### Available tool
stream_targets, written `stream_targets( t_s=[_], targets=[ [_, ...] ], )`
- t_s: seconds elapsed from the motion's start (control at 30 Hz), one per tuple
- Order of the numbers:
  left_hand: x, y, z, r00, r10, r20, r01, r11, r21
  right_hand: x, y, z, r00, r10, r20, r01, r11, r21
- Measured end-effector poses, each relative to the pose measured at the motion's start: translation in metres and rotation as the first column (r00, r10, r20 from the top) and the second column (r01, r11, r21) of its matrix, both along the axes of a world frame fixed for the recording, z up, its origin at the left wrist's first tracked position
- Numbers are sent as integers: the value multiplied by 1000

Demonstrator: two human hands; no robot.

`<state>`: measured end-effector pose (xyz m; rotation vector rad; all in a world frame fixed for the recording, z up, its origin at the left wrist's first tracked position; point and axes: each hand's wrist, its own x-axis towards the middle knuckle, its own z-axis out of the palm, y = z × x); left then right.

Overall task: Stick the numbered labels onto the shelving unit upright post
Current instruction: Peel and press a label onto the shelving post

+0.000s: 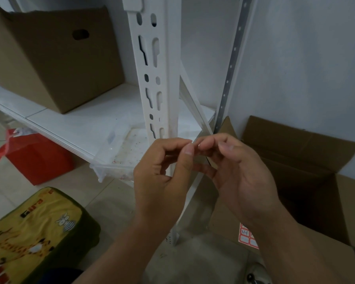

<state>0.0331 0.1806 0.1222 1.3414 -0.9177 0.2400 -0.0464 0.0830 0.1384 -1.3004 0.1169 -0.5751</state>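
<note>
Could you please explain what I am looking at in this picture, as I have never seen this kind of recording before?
This is a single view from a camera worn on a person's head, looking down at their own bare hands; there is no machine. The left hand and right hand meet at the fingertips in front of the white slotted upright post, seemingly pinching something small, too hidden to identify. A sheet of red-bordered labels lies on the open cardboard box at right. On the shelf stands another cardboard box; a red bag and a yellow cushion lie on the floor.

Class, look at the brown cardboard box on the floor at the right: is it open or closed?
Open. The cardboard box has its flaps folded outward and its dark interior shows.
</note>
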Motion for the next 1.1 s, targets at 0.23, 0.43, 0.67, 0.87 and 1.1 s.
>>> stream_targets(
  t_s=[0.23, 0.43, 0.67, 0.87, 1.1],
  targets=[
    [4, 1, 0, 997, 13, 73, -15, 999, 34, 0, -4, -1, 999, -38, -30, 33, 991, -130],
    [12, 1, -3, 945, 119, 303, -165, 977, 133, -2, -7, -6, 993, -109, -50, 82, 921, -382],
    [20, -1, -7, 809, 210, 549, -334, 933, 136, -1, -9, -7, 991, -95, -97, 51, 923, -381],
    [13, -2, -3, 931, 223, 289, -266, 957, 119, 0, -7, -8, 994, 100, 32, -99, 994, -42],
    [10, -1, -1, 998, 63, 13, -64, 995, 71, 1, -10, -8, 983, 157, 95, -166, 982, 86]
  ],
)
